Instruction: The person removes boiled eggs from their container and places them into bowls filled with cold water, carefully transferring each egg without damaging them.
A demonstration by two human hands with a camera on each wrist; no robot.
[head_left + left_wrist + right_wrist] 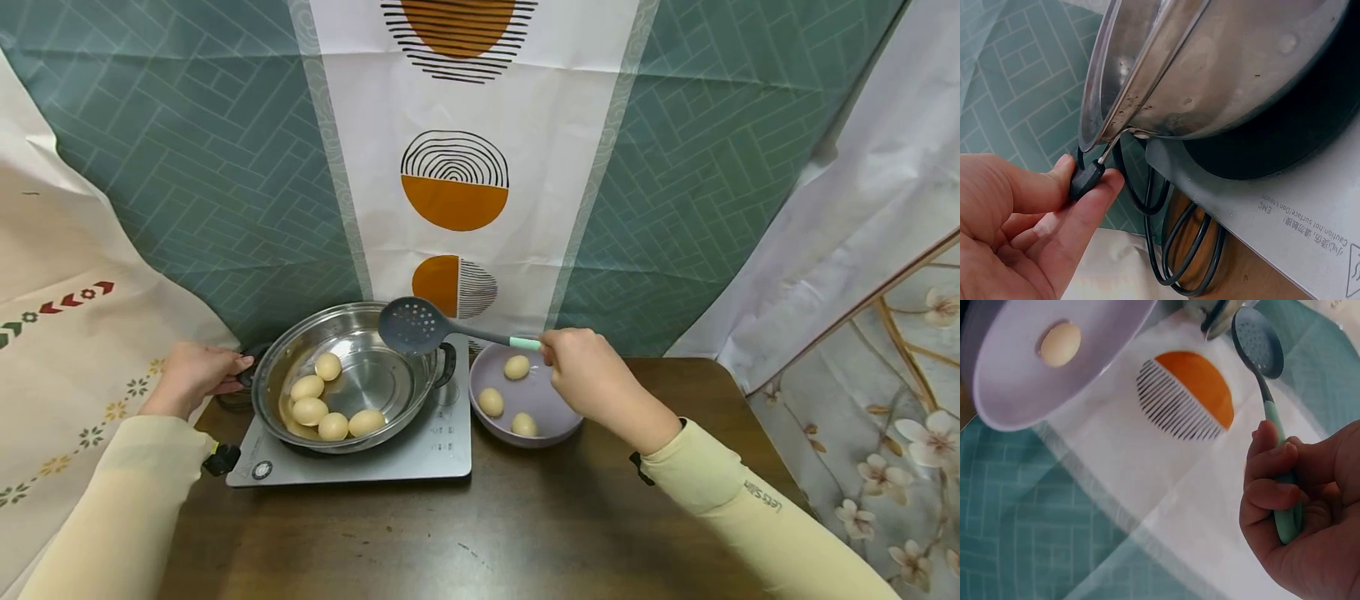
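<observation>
My left hand [197, 375] pinches the black side handle [1087, 179] of a wide steel pan [390, 417] between thumb and fingers. The pan holds several pale eggs [309, 411], gathered along its left and front side. In my right hand [592, 379] is a skimmer [414, 325] with a dark perforated head and a mint-green handle [1274, 419], the fingers curled round that handle. The skimmer's head is above the pan's right rim, with no egg on it. Right of the pan, a lilac bowl [558, 429] contains several eggs [524, 424], partly below the right hand.
The pan stands on a silver induction cooker [360, 468] on a brown wooden table [420, 542]. Black cable [1194, 250] loops beside the cooker's left edge. A patterned green and white curtain [480, 108] hangs close behind; a floral cloth [877, 467] is at the right.
</observation>
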